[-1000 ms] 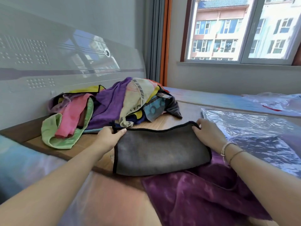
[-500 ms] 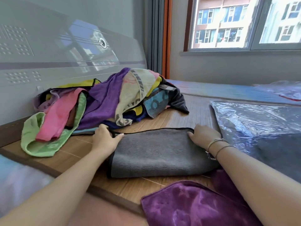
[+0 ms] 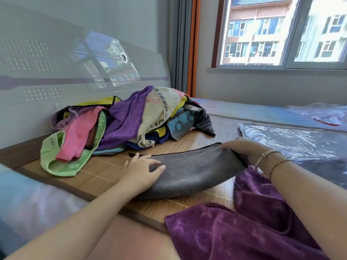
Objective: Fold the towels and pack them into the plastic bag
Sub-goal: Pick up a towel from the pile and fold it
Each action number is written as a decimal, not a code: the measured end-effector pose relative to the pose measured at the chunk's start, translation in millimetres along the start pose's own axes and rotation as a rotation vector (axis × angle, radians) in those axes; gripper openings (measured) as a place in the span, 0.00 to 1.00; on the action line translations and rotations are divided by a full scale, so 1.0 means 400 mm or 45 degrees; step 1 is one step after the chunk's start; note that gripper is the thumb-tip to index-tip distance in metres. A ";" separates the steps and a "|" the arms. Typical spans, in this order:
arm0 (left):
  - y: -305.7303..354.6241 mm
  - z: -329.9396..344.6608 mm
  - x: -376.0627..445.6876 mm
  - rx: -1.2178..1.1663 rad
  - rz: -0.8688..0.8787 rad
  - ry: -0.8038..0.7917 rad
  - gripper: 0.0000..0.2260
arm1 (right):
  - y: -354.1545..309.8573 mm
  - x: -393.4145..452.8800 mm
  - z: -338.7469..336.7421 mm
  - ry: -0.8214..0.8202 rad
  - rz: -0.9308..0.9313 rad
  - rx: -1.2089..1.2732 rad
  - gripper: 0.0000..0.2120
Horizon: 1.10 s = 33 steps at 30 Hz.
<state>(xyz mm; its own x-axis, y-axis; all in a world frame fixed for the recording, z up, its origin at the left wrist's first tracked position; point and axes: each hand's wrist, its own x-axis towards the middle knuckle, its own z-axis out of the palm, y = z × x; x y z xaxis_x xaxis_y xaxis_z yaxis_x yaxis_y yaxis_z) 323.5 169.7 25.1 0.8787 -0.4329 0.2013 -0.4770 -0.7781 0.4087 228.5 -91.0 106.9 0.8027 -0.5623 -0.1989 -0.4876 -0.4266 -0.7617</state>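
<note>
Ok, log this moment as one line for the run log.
step: folding gray towel | left hand: flat on its left end | right hand: grips its right end | plastic bag: flat on right | towel pile: unfolded behind

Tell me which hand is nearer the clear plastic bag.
Right. The right hand grips the grey towel beside the plastic bag; the left hand rests on the towel's far end.

Single head view, close, facing forward-down over hands (image 3: 142, 171)
</note>
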 end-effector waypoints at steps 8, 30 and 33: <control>-0.154 -0.005 -0.016 -0.540 -0.248 0.294 0.15 | -0.148 -0.046 0.139 -0.155 -0.215 0.511 0.07; -0.148 0.006 -0.042 -0.567 -0.175 0.388 0.22 | -0.035 -0.042 0.454 -0.030 -0.699 -0.863 0.27; -0.113 -0.023 -0.037 -0.442 -0.313 0.227 0.30 | -0.039 -0.042 0.451 -0.047 -0.685 -0.879 0.27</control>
<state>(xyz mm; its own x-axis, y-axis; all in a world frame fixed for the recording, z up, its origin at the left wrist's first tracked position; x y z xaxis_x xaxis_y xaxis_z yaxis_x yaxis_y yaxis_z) 332.2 215.7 11.9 0.9692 -0.1455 0.1987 -0.2455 -0.6364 0.7312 284.5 52.9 10.7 0.9884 -0.1434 0.0508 -0.1292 -0.9676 -0.2171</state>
